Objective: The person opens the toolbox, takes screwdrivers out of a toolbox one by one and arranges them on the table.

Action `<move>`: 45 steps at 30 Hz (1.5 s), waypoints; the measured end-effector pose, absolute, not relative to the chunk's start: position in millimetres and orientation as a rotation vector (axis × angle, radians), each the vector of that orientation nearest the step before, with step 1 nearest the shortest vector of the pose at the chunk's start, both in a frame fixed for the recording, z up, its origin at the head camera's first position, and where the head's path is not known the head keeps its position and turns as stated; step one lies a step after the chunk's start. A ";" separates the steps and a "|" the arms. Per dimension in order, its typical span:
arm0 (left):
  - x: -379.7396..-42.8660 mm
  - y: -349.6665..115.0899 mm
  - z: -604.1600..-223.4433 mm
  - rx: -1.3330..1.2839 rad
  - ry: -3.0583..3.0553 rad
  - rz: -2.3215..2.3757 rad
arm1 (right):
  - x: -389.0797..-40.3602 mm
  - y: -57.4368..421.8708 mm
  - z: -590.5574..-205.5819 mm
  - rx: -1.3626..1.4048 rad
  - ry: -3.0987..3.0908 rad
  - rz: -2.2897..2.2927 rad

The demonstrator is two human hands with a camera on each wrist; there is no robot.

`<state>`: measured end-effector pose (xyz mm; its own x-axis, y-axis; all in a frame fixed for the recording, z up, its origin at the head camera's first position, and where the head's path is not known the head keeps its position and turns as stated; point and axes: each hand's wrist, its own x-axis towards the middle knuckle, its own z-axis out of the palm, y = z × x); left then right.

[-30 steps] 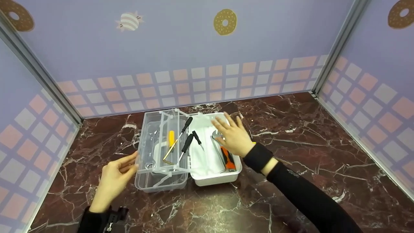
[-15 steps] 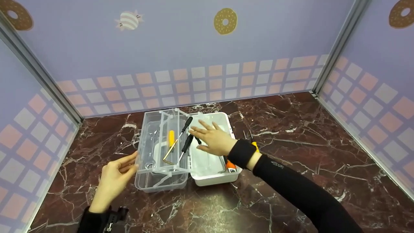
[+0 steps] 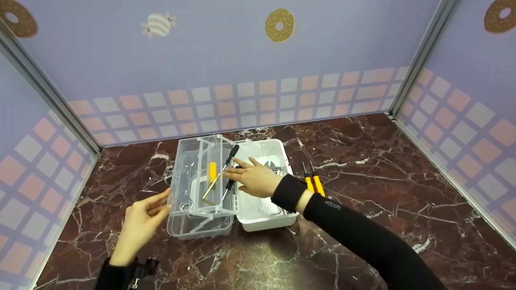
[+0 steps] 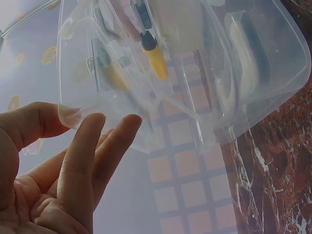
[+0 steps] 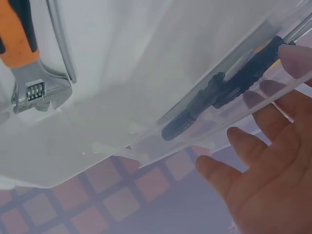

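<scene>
My left hand (image 3: 142, 221) pinches the left edge of the clear plastic lid (image 3: 177, 177) of an unfolded toolbox, seen close in the left wrist view. My right hand (image 3: 254, 177) reaches over the white toolbox base (image 3: 268, 223), fingers spread and nearly straight. Its fingertips are right at the clear inner tray (image 5: 204, 136), beside black screwdriver handles (image 5: 248, 68). The tray also bears a black-handled screwdriver (image 3: 230, 155), a gold hex key (image 3: 211, 187), a yellow handle (image 3: 213, 172) and a silver wrench (image 3: 186, 204). An orange-handled adjustable wrench (image 5: 34, 83) lies in the base.
Two yellow-handled screwdrivers (image 3: 317, 183) lie on the dark marbled table (image 3: 379, 169), right of the base. A bent metal rod (image 5: 61, 41) lies beside the adjustable wrench. Patterned lilac panels (image 3: 225, 48) rise behind and on both sides.
My right hand has moved left, from over the base's right side to the inner tray, uncovering the two yellow-handled screwdrivers on the table. My left hand has stayed at the lid's edge.
</scene>
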<state>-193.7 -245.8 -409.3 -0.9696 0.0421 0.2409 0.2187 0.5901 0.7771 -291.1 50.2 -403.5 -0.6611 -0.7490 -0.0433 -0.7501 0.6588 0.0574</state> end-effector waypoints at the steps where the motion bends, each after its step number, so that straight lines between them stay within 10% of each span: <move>1: -193.6 -245.7 -409.2 -0.215 -2.622 -1.315 | -291.1 48.9 -403.5 -1.293 2.845 0.145; 45: -194.3 -245.0 -409.7 -0.236 -2.600 -1.338 | -293.6 65.2 -396.3 -1.851 3.105 0.379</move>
